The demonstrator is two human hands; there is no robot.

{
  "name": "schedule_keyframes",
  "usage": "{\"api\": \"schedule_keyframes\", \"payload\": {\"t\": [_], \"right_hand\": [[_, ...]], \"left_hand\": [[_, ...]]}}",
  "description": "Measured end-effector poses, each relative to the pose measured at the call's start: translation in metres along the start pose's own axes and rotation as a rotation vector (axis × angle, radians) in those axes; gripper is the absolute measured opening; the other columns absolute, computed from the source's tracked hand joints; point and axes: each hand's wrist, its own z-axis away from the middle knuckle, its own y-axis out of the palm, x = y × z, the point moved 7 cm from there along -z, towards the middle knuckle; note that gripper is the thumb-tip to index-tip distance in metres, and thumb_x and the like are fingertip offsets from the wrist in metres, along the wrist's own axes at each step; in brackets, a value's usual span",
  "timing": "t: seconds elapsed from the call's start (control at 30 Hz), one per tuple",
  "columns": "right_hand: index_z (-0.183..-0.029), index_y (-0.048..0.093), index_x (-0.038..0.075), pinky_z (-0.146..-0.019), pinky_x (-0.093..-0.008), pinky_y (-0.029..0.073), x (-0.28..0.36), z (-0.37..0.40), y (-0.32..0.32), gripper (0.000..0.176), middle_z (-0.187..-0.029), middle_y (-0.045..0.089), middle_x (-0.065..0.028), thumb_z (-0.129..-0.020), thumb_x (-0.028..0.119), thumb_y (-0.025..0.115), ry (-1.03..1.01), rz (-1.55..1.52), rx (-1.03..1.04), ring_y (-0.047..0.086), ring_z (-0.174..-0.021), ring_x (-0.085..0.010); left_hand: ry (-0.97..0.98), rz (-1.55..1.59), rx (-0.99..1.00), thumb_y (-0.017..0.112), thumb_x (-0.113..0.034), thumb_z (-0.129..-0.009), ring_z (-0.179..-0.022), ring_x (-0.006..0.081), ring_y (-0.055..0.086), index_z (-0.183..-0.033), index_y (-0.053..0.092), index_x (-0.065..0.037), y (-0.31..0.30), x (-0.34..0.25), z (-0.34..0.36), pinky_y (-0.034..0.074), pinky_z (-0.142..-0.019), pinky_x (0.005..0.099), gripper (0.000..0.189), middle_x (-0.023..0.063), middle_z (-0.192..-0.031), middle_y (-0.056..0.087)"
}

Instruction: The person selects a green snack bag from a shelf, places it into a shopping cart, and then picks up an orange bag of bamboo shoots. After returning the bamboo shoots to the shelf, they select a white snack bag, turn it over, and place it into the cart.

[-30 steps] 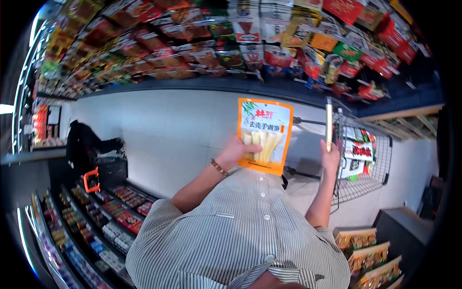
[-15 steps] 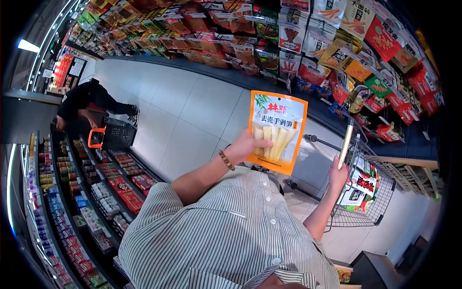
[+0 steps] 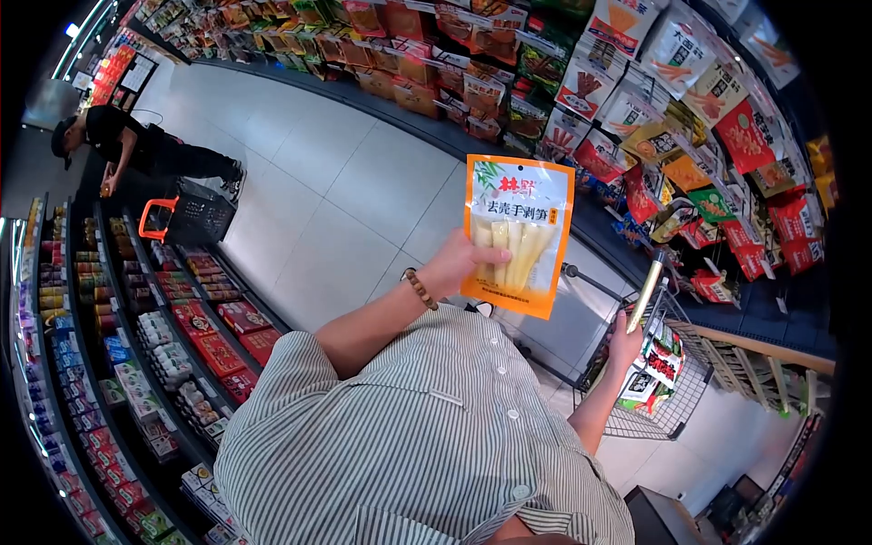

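Note:
My left hand (image 3: 459, 263), with a beaded bracelet at the wrist, pinches the lower left part of an orange-edged packet (image 3: 520, 236). The packet is upright with its printed front showing pale bamboo shoots. At the right, my right hand (image 3: 625, 341) is closed around the lower end of a pale gold bar (image 3: 646, 292), which looks like the handle of a wire shopping cart (image 3: 695, 386). Several red, white and green packets (image 3: 656, 368) lie in the cart, beside my right hand.
Hanging snack packets (image 3: 481, 91) line the rack across the top and right. Shelves of boxes and jars (image 3: 136, 381) run down the left. A person in black (image 3: 150, 150) leans by those shelves, beside a black basket (image 3: 202, 216) with an orange handle. Tiled floor (image 3: 341, 195) lies between.
The view has shifted, so the racks and the cart appear in different places. The person in black is less bent over. Both my hands keep their holds.

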Motion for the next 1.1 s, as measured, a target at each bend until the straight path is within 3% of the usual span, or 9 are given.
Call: {"api": "schedule_keyframes", "payload": {"t": [0.33,0.57,0.77,0.87,1.1], "right_hand": [[-0.088,0.065,-0.002,-0.052,-0.0321,0.049,0.045,0.031,0.032,0.042,-0.067,0.063,-0.0065,-0.091,0.04,0.069,0.003,0.029,-0.021,0.06,-0.053,-0.0165],[-0.09,0.065,0.0,-0.046,-0.0272,0.046,0.058,0.044,0.064,0.039,-0.066,0.062,-0.0048,-0.091,0.039,0.071,0.01,0.083,-0.037,0.058,-0.05,-0.0132],[-0.083,0.061,0.002,-0.038,-0.0271,0.039,0.099,0.07,0.094,0.04,-0.06,0.058,-0.0049,-0.091,0.041,0.071,0.02,0.016,-0.003,0.052,-0.043,-0.0124],[-0.083,0.064,0.0,-0.046,-0.03,0.046,0.105,0.073,0.107,0.045,-0.063,0.061,-0.0058,-0.09,0.044,0.071,0.062,0.0,0.021,0.057,-0.049,-0.0134],[-0.083,0.066,-0.002,-0.047,-0.03,0.047,0.142,0.1,0.126,0.05,-0.062,0.063,-0.0064,-0.09,0.048,0.069,0.043,0.188,-0.015,0.06,-0.051,-0.0146]], "left_hand": [[0.077,-0.006,0.077,0.073,-0.002,-0.082,-0.113,0.0222,0.064,-0.132,0.05,0.0,-0.076,-0.059,0.007,0.052,-0.098,0.0358,0.055,0.0118,-0.125,0.063],[0.15,0.073,0.042,0.073,0.0,-0.082,-0.103,0.0213,0.067,-0.125,0.058,0.005,-0.143,-0.097,0.011,0.055,-0.09,0.0348,0.045,0.0127,-0.118,0.067],[0.142,0.037,0.07,0.072,0.0,-0.082,-0.106,0.0207,0.066,-0.127,0.055,0.002,-0.195,-0.125,0.025,0.054,-0.094,0.0358,0.049,0.011,-0.12,0.067],[0.175,0.043,0.008,0.073,-0.002,-0.083,-0.099,0.021,0.069,-0.123,0.059,0.005,-0.225,-0.13,0.025,0.056,-0.088,0.0339,0.043,0.0124,-0.114,0.069],[0.116,0.074,-0.027,0.073,0.0,-0.082,-0.097,0.0208,0.07,-0.122,0.058,0.006,-0.269,-0.153,0.041,0.057,-0.087,0.0337,0.044,0.013,-0.114,0.07]]}}
